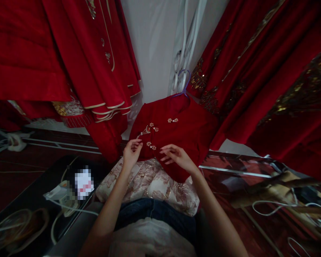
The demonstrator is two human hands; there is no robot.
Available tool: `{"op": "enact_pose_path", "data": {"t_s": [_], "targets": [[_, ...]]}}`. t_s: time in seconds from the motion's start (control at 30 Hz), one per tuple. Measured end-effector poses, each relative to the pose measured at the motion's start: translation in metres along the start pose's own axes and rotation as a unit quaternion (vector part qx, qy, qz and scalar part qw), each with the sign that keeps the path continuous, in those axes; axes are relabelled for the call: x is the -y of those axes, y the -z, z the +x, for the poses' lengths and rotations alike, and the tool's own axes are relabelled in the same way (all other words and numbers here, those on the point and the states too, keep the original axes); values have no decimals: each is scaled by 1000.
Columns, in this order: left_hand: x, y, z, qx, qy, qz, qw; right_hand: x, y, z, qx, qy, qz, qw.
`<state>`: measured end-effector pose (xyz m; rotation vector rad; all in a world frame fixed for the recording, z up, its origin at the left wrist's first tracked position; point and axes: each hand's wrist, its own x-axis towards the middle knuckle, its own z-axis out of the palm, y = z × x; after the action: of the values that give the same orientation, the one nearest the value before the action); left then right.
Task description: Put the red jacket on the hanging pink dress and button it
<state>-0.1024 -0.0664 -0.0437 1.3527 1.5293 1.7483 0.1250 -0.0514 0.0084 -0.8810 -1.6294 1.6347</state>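
A red jacket (182, 139) on a purple hanger (186, 84) spreads in front of me, its lower part over my lap. Bead-and-pearl flower fastenings (172, 120) decorate its front, and a beaded ornament (146, 131) slants down from one of them. My left hand (132, 152) is beside that ornament's lower end, fingertips and thumb drawn together; what they pinch, if anything, is too small to make out. Over the jacket's lower front, close to another flower fastening (151, 145), my right hand (176, 157) has its fingers loosely stretched and apart, holding nothing visible.
Patterned pale fabric (152, 176) covers my lap beneath the jacket. Red garments (96, 64) hang at left, and red garments with gold embroidery (283, 100) hang at right. A dark tabletop (29, 192) at left carries cables and a lit, blurred-out screen (84, 184). Clutter with white cords (273, 207) lies at right.
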Motion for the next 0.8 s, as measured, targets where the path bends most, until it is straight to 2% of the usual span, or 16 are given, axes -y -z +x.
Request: {"op": "enact_pose_path", "data": {"t_s": [0.13, 0.2, 0.37, 0.63, 0.8], "targets": [[-6, 1, -10, 70, -68, 83, 992, 13, 6, -14, -36, 31, 36, 998], [-10, -4, -16, 96, -116, 151, 977, 15, 4, -14, -28, 43, 37, 998], [-15, -15, -21, 105, -188, 250, 944, 8, -2, -11, -15, 41, -17, 999], [-21, -17, -18, 126, -193, 181, 956, 6, 4, -9, 0, 68, -33, 997], [-20, -19, -19, 102, -159, 136, 973, 5, 5, -8, -5, 64, -41, 997]]}}
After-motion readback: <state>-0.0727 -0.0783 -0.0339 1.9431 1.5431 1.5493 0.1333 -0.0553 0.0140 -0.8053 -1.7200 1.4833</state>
